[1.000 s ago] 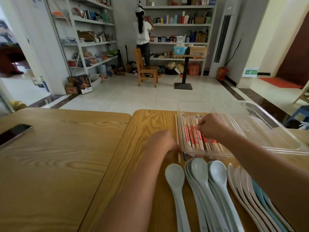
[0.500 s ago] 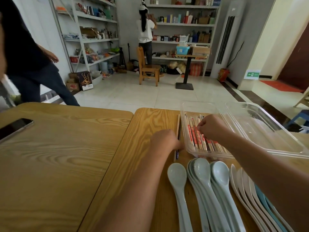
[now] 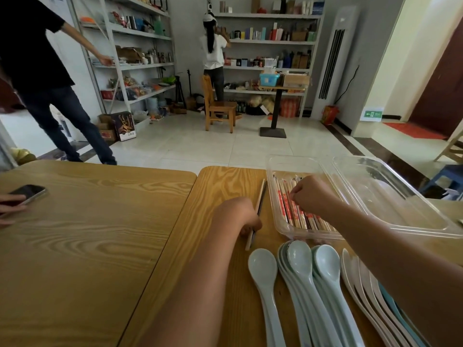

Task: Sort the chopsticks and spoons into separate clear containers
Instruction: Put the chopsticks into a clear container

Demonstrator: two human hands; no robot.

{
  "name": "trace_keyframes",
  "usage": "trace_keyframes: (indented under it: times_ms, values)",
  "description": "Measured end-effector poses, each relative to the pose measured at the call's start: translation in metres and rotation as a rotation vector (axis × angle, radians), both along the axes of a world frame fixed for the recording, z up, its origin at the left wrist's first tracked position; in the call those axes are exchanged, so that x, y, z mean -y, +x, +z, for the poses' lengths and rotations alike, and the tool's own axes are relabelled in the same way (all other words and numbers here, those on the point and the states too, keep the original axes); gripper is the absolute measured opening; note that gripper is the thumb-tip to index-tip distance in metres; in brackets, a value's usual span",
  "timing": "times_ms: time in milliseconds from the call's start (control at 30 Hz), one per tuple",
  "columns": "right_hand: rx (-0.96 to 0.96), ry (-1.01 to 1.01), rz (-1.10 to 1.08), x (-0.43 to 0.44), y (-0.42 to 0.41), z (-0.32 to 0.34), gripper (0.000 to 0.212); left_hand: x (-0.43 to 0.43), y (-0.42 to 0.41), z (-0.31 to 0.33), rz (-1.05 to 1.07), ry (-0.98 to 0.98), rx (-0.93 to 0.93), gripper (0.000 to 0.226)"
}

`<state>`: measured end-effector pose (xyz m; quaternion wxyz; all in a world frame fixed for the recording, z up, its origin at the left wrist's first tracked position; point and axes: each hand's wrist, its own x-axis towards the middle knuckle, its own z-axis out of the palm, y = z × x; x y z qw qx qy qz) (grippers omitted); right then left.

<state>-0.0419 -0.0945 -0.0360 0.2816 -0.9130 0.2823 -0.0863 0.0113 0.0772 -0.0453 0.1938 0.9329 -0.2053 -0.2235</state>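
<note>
**A:** On the right-hand table (image 3: 220,186), just left of the clear container (image 3: 300,234), two loose chopsticks (image 3: 260,196) are gripped by the left hand (image 3: 239,216), fingers curled round them.

**B:** yep. The right hand (image 3: 310,194) is held inside that container, fingers bent onto the wrapped chopsticks (image 3: 283,204). Whether one's actually pinched can't be told tbh. The spoons (image 3: 300,259) are laid out in front, outside it.

We get bright, even daylight, blown out far left; soft shadows on the table (image 3: 100,246); glare on the empty container (image 3: 400,214); fisheye bending at edges.
</note>
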Motion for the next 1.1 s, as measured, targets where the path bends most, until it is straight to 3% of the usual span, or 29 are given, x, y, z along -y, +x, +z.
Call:
trace_keyframes:
  times_ms: [233, 433, 600, 767, 900, 1100]
  values:
    - [0.05, 0.109, 0.027, -0.011, -0.001, 0.008, 0.013, -0.012, 0.009, -0.002, 0.127, -0.183, -0.075, 0.013]
    - [0.248, 0.332, 0.063, -0.031, 0.003, 0.024, 0.01, -0.023, 0.019, 0.013, 0.227, -0.462, -0.082, 0.017]
    - [0.329, 0.574, 0.057, -0.045, 0.003, 0.048, 0.021, -0.02, 0.004, 0.039, 0.125, -0.698, -0.093, 0.017]
    - [0.385, 0.783, 0.028, -0.038, -0.006, 0.064, 0.016, -0.007, -0.011, 0.047, 0.03, -0.825, -0.172, 0.019]
    - [0.411, 0.782, -0.097, -0.01, -0.007, 0.064, 0.017, -0.006, -0.01, 0.04, 0.063, -0.818, -0.09, 0.02]
    - [0.127, 0.499, -0.209, 0.013, -0.001, 0.03, 0.021, -0.012, 0.002, 0.035, 0.179, -0.834, 0.011, 0.011]
